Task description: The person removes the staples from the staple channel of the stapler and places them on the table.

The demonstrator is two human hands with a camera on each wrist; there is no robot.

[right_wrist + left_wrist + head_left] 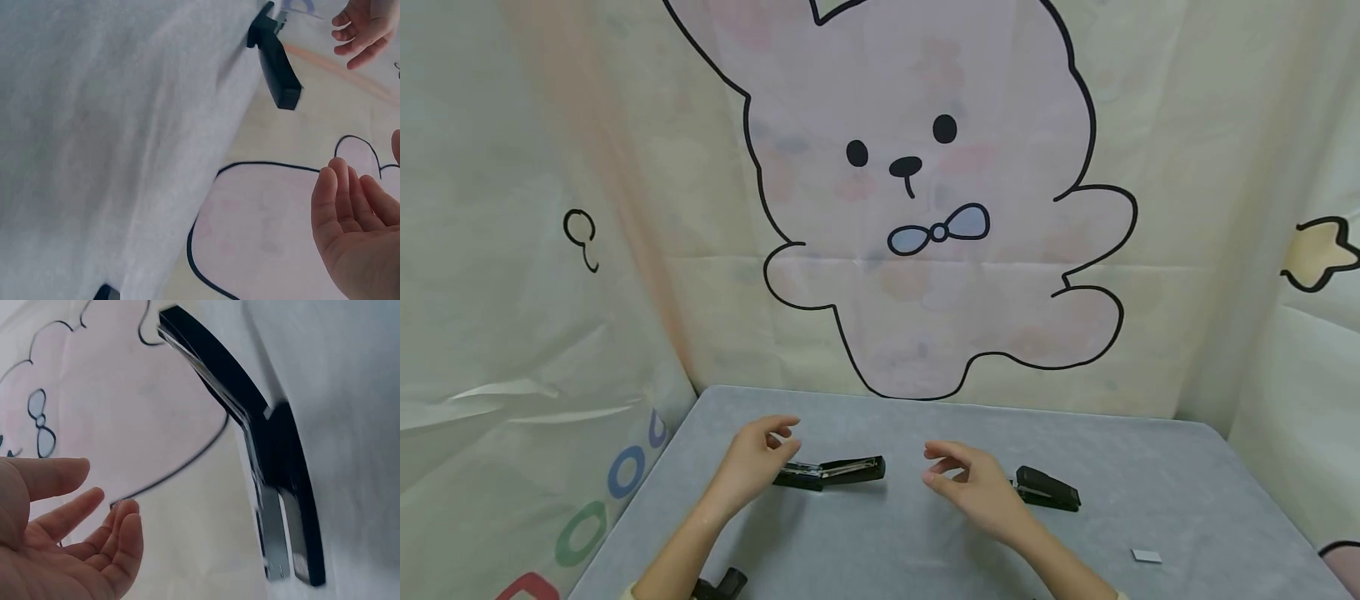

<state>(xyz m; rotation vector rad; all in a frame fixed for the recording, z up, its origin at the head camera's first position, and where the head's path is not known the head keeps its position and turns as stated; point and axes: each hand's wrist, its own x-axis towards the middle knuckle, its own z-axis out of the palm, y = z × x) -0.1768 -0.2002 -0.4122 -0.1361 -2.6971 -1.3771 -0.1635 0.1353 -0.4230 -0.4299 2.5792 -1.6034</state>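
Both the left hand (756, 462) and right hand (981, 493) hover apart, loosely curled.

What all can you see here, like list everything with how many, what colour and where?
Open stapler: 1, black with silver metal, on the table beside the left hand
Second stapler: 1, black, beside the right hand, partly hidden
Small flat piece: 1, whitish, table's right side
Table: 1, grey-blue, across the bottom
Backdrop: 1, cream, behind and at both sides
Cartoon animal: 1, pale pink with blue bow, on the backdrop
Star: 1, yellow, far right
Ring shapes: 4, purple, blue, green, red, lower left
Black object: 1, bottom edge by left forearm, unclear
Left hand: 1, bare, holding nothing
Right hand: 1, bare, holding nothing
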